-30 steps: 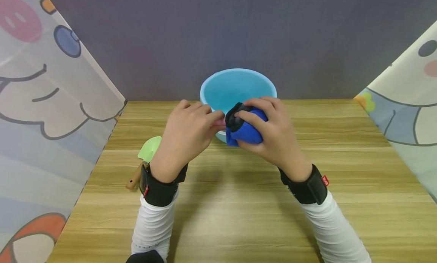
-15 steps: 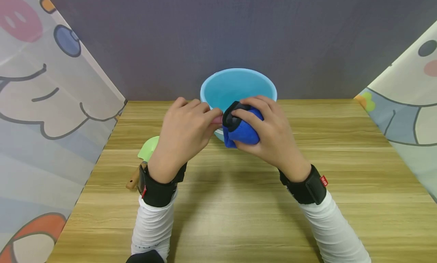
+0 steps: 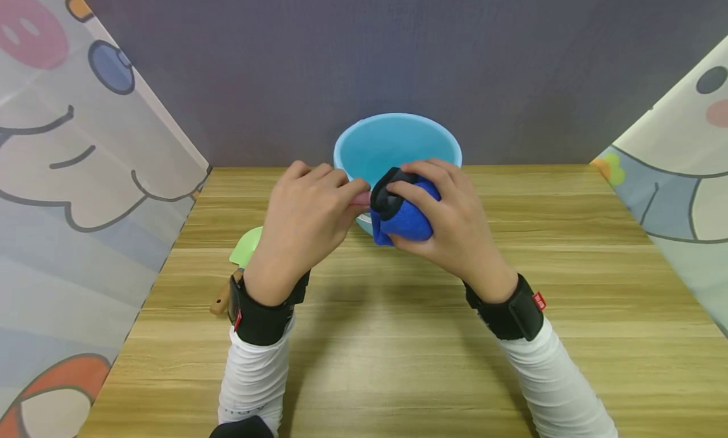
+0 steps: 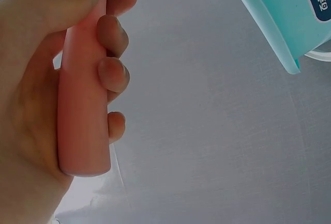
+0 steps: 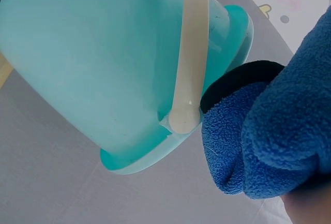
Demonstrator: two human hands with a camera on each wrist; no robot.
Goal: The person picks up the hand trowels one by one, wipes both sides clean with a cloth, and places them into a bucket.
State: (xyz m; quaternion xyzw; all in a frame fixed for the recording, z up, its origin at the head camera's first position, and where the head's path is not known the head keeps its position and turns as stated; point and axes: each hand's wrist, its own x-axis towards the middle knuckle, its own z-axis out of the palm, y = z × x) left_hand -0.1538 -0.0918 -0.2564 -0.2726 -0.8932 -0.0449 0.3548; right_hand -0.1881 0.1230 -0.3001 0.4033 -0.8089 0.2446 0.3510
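My left hand (image 3: 309, 213) grips a smooth pink handle (image 4: 85, 105), its fingers wrapped round it. The handle's far end runs into a blue cloth with black edging (image 3: 406, 220), which hides whatever is there. Bunched in my right hand (image 3: 455, 217), the blue cloth is pressed about that end. Terry-like pile shows on the cloth in the right wrist view, where most of the right hand is hidden behind it. Both hands are raised in front of a light blue bucket (image 3: 398, 125) and overlap its near rim in the head view.
A small green-bladed trowel (image 3: 246, 247) with a wooden handle lies on the wooden table (image 3: 398, 362) at left, partly behind the left wrist. The bucket has a pale carrying handle (image 5: 191, 53). A dark grey wall (image 3: 364, 65) rises behind, with cartoon-printed panels (image 3: 85, 236) on both sides.
Both hands, with the pink handle and the blue cloth, have shifted slightly left and up over the last second. Their hold looks the same, and the bucket has stayed put.
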